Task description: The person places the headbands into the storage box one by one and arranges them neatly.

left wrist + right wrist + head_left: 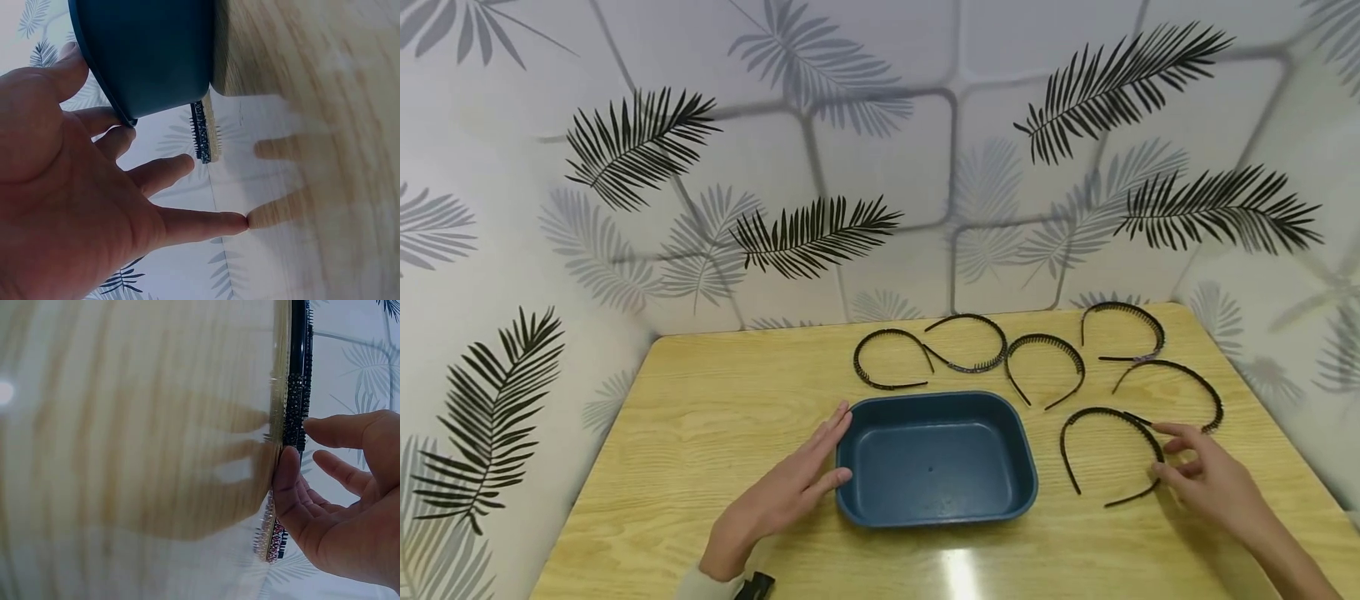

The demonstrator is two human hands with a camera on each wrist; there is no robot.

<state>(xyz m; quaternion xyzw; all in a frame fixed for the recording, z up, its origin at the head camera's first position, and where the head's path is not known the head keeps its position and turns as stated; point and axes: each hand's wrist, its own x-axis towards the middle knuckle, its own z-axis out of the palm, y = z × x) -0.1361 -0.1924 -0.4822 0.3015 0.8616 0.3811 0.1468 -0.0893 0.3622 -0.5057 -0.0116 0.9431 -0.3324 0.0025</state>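
A dark blue plastic basin [936, 523] sits on the wooden table. My left hand [790, 487] rests against its left side, fingers extended; the left wrist view shows the fingers spread beside the basin wall. Over on the right, my right hand [1206, 479] is at the right side of a black headband [1064, 450] that lies on the table. Thumb and index fingertips are right at the band but apart, the other fingers loosely bent. In the right wrist view, dark beads stud this headband [294, 406]. Another headband [1206, 387] lies just behind that hand.
Behind the basin lie more toothed black headbands: one at the left [857, 358], one beside it [1003, 337] and one in the middle [1045, 337]. A further headband [1157, 329] is near the back right corner. A leaf-patterned wall [910, 275] borders the table [700, 417].
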